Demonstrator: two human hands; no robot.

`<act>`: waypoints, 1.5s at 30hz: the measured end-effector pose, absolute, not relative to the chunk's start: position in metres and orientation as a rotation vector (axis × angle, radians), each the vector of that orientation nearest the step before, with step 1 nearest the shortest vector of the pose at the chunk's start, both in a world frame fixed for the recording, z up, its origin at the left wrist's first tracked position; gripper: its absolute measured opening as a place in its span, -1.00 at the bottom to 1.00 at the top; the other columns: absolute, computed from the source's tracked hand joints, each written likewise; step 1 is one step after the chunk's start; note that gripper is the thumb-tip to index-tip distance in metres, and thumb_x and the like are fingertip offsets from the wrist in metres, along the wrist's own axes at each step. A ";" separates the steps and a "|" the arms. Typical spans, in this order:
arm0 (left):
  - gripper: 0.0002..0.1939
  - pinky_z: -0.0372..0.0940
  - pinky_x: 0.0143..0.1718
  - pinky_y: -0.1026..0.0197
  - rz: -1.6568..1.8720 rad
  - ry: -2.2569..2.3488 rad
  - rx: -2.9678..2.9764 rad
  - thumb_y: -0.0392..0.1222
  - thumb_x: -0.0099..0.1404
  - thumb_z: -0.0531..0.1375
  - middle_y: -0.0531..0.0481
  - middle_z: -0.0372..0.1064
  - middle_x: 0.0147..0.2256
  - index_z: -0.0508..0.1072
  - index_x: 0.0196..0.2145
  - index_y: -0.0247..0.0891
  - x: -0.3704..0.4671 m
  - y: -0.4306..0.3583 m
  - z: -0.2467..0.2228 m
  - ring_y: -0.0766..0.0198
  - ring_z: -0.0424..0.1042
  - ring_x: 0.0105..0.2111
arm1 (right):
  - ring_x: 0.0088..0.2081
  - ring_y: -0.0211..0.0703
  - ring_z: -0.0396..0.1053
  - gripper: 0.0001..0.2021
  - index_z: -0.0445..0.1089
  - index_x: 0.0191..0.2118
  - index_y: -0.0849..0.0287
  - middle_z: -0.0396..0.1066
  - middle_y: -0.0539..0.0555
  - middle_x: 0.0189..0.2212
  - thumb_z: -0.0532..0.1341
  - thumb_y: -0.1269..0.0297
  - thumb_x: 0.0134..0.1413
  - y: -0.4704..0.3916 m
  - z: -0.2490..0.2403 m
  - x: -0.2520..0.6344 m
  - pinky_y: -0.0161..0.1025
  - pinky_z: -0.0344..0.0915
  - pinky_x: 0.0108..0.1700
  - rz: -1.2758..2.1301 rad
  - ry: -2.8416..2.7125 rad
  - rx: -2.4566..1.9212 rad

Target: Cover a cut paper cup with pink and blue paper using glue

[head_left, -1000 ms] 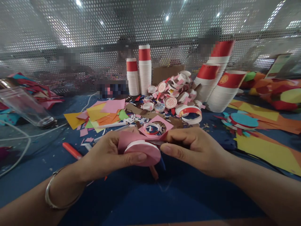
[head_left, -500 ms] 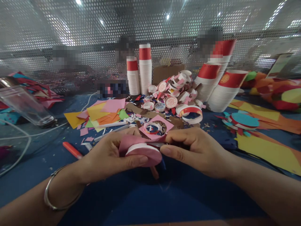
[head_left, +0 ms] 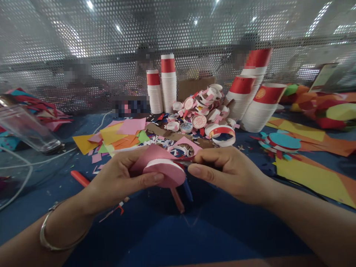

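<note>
My left hand [head_left: 119, 181] is closed on a round piece of cup bottom [head_left: 165, 174] faced with pink paper, thumb flat on the pink face, white rim showing above. A loose flap of pink paper [head_left: 151, 152] stands up behind the rim, in the same grip. My right hand [head_left: 230, 176] pinches at the flap's right end. From its fingertips a thin metallic blade [head_left: 182, 162] points left between rim and flap; the rest of that tool is hidden. Under the disc, a brown stick-like piece [head_left: 178, 200] and a blue pen-like piece [head_left: 188, 191] lie on the table.
Stacks of paper cups [head_left: 169, 85] stand behind a heap of cut cup bottoms [head_left: 198, 121]. Coloured paper sheets [head_left: 114, 133] lie left, yellow sheets [head_left: 311, 178] right. A turquoise-topped disc [head_left: 283, 142], a clear tumbler [head_left: 30, 128] and a red marker [head_left: 79, 178] are on the blue table.
The whole view has shifted slightly. The pink flap stands a little higher behind the disc, and more of the brown and blue pieces shows below. Both hands keep their hold.
</note>
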State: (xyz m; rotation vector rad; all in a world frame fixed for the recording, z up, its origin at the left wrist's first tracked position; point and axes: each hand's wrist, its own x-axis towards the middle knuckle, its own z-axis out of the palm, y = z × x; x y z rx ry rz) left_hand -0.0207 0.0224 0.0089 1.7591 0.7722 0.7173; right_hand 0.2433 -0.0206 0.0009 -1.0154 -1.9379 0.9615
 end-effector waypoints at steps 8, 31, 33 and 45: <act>-0.74 0.40 -0.33 0.41 0.750 0.861 1.995 -0.13 0.25 0.41 0.01 0.60 -0.28 0.64 -0.10 -0.18 -0.017 0.017 0.014 0.31 0.54 -0.32 | -0.50 -0.36 0.02 -0.55 0.27 -0.48 0.19 0.06 -0.12 -0.56 0.19 -0.03 0.34 -0.022 0.000 0.242 -0.31 -0.02 -0.48 0.961 -1.965 -1.051; -0.69 0.49 -0.36 0.24 0.783 0.891 1.795 -0.13 0.13 0.48 -0.10 0.66 -0.30 0.66 -0.15 -0.17 -0.019 0.022 0.007 0.09 0.64 -0.33 | -0.51 -0.38 -0.01 -0.58 0.27 -0.49 0.19 0.06 -0.13 -0.57 0.19 0.05 0.36 -0.021 0.000 0.241 -0.32 -0.06 -0.51 0.929 -1.945 -1.011; -0.71 0.49 -0.36 0.25 0.791 0.908 1.809 -0.11 0.12 0.48 -0.10 0.66 -0.31 0.66 -0.18 -0.17 -0.020 0.023 0.007 0.09 0.64 -0.34 | -0.52 -0.37 -0.02 -0.59 0.28 -0.49 0.19 0.06 -0.13 -0.58 0.20 0.06 0.35 -0.020 0.000 0.241 -0.31 -0.08 -0.52 0.934 -1.922 -1.004; -0.74 0.44 -0.30 0.33 0.821 0.862 1.860 -0.17 0.17 0.46 0.00 0.63 -0.26 0.65 -0.14 -0.08 -0.023 0.025 0.007 0.21 0.60 -0.29 | -0.52 -0.38 -0.03 -0.59 0.25 -0.49 0.18 0.03 -0.14 -0.58 0.19 0.07 0.36 -0.021 0.000 0.242 -0.31 -0.07 -0.51 0.958 -1.932 -0.986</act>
